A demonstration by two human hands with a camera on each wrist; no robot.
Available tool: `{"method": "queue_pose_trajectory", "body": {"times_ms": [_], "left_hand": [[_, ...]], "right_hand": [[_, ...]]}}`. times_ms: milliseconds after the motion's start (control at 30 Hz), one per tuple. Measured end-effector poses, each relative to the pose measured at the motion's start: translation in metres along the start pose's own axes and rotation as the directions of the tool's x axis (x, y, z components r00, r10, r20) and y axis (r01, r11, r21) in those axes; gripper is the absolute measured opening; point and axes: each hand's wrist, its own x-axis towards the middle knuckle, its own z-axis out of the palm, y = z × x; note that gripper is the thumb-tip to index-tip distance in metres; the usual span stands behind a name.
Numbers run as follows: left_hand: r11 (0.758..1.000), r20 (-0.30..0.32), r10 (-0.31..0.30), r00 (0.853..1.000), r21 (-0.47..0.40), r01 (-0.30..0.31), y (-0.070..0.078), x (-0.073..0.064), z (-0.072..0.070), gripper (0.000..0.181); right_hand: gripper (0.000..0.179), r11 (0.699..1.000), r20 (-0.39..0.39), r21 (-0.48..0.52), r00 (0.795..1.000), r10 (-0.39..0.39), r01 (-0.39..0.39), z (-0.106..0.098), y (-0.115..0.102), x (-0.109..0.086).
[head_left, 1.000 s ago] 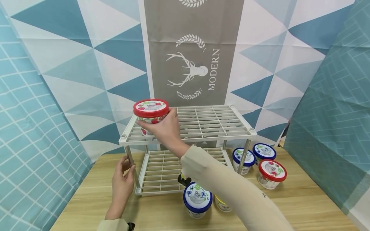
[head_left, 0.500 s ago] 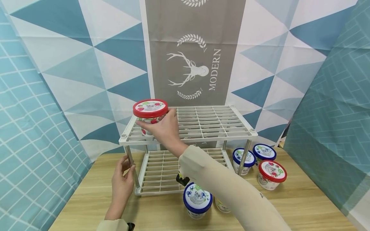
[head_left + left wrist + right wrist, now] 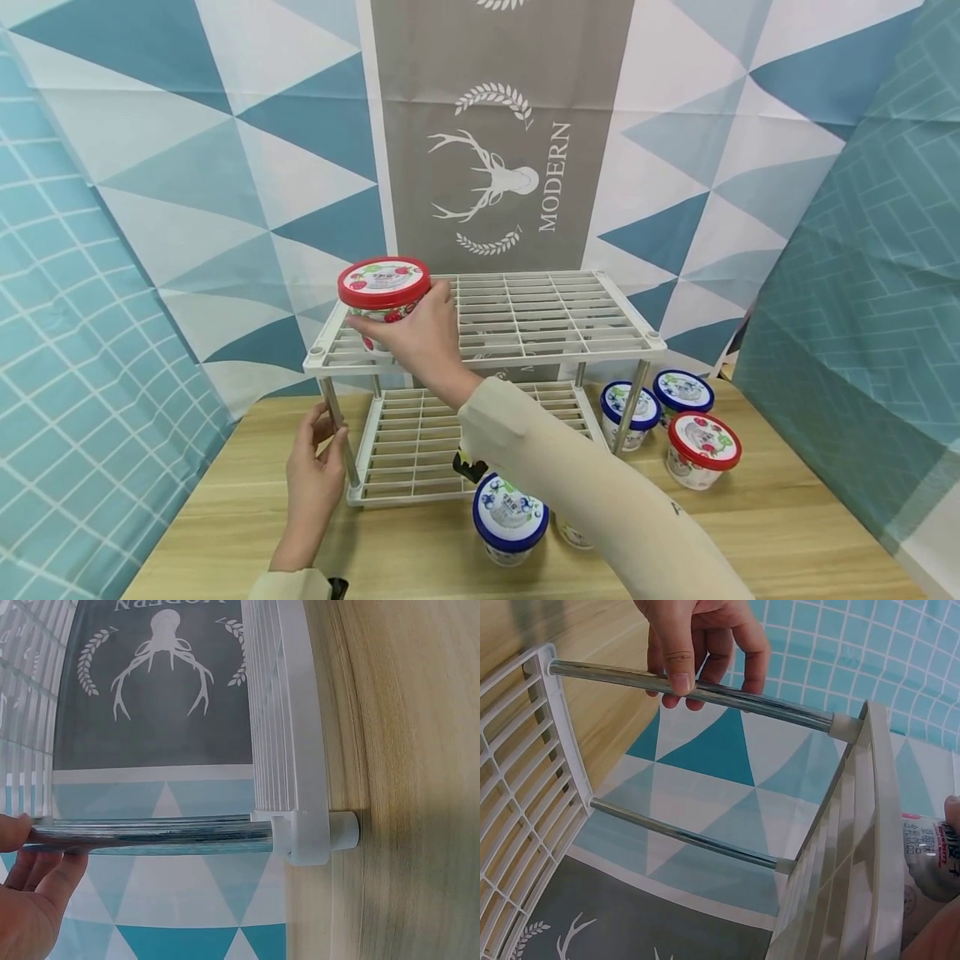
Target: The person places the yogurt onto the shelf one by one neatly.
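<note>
In the head view my right hand (image 3: 423, 337) grips a paper ice-cream tub (image 3: 384, 283) with a red lid and strawberry print. The tub is upright at the left end of the white two-tier rack's top shelf (image 3: 525, 317). Its base is partly behind my thumb and fingers. A sliver of the tub (image 3: 930, 855) shows at the edge of the right wrist view. Below, my left hand (image 3: 318, 467) holds the front-left metal post (image 3: 165, 836) of the rack between thumb and fingers.
Blue-lidded tubs (image 3: 630, 404) and another red-lidded tub (image 3: 703, 446) stand on the wooden table right of the rack. In front sit one more blue-lidded tub (image 3: 512, 517) and a tub (image 3: 573, 533) partly hidden by my right sleeve. A patterned cloth (image 3: 300, 167) hangs behind.
The red-lidded tub and my right hand have shifted very slightly left along the shelf. My left hand stays on the post. The head view has moved a little.
</note>
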Motion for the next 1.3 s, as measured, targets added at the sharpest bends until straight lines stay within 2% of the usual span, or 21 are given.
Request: {"method": "queue_pose_trajectory", "body": {"times_ms": [233, 467, 667, 833, 1133, 1300], "left_hand": [[1.000, 0.000, 0.004, 1.000, 0.009, -0.004, 0.000, 0.000, 0.000, 0.046], [1.000, -0.009, 0.023, 1.000, 0.003, -0.023, 0.000, 0.000, -0.001, 0.047], [1.000, -0.002, 0.003, 1.000, 0.014, -0.003, 0.001, 0.000, 0.000, 0.046], [0.998, 0.016, -0.034, 0.999, 0.049, 0.033, 0.003, -0.001, 0.000, 0.046], [0.995, 0.027, -0.085, 0.996, 0.055, 0.084, 0.005, -0.001, -0.002, 0.044], [0.995, 0.024, -0.075, 0.997, 0.061, 0.073, 0.006, -0.001, -0.002, 0.045]], "right_hand": [[0.096, 1.000, 0.060, 0.011, 0.998, 0.009, -0.010, -0.007, -0.003, -0.003], [0.084, 0.998, 0.176, 0.040, 0.983, -0.059, 0.053, -0.017, -0.002, -0.006], [0.076, 0.999, 0.187, 0.025, 0.981, -0.049, 0.045, -0.019, 0.001, -0.005], [0.076, 1.000, 0.195, 0.016, 0.981, -0.019, 0.016, -0.020, 0.001, -0.006], [0.075, 0.999, 0.205, 0.024, 0.978, -0.030, 0.025, -0.021, 0.003, -0.006], [0.076, 1.000, 0.207, 0.018, 0.978, -0.014, 0.010, -0.023, 0.003, -0.007]]}}
